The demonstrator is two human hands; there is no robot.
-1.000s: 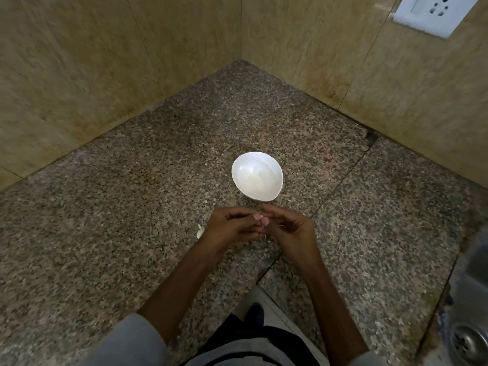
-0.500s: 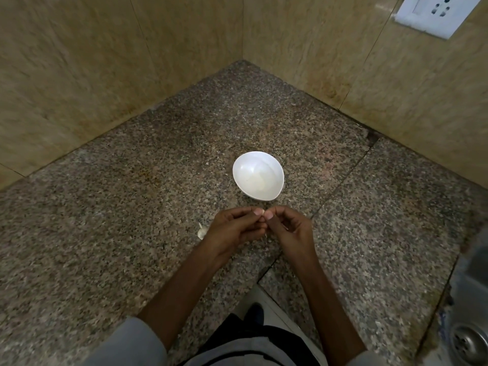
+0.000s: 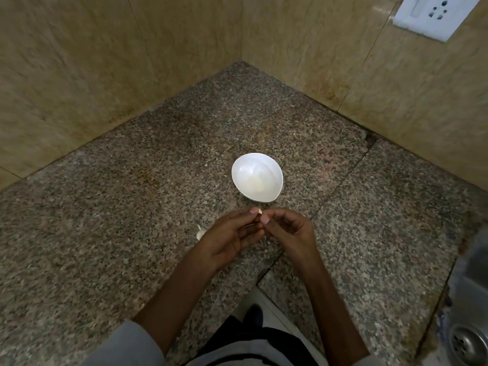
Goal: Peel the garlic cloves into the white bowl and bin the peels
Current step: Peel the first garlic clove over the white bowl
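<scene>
A small pale garlic clove (image 3: 260, 212) is sitting pinched between the fingertips of both hands, held in the air just above the bench (image 3: 105, 220) and just in front of the white bowl (image 3: 257, 177). Only a sliver of it is showing; the rest is hiding behind the nails. The left hand (image 3: 229, 237) is curling its fingers (image 3: 241, 213) in from the left, forefinger and thumb closing on the clove. The right hand (image 3: 290, 233) is meeting it from the other side, thumb tip pressing against the clove and the remaining fingers bending loosely over the palm. So both hands are grasping the same clove, fingertips touching.

The white bowl is standing upright on the bench, close beyond the hands. Something faintly yellowish is lying at its bottom, but I cannot tell what it is. Another pale piece of garlic (image 3: 200, 233) is lying on the bench just beside the left hand, partly covered by it.

The bench is speckled brown granite, running into a corner where tan wall tiles (image 3: 92, 62) are rising on two sides. A white socket plate (image 3: 433, 14) is hanging on the right-hand wall. A metal sink drain (image 3: 466, 344) is peeking in at the near right edge. Grey sleeves (image 3: 126, 344) are showing at the person's forearms.
</scene>
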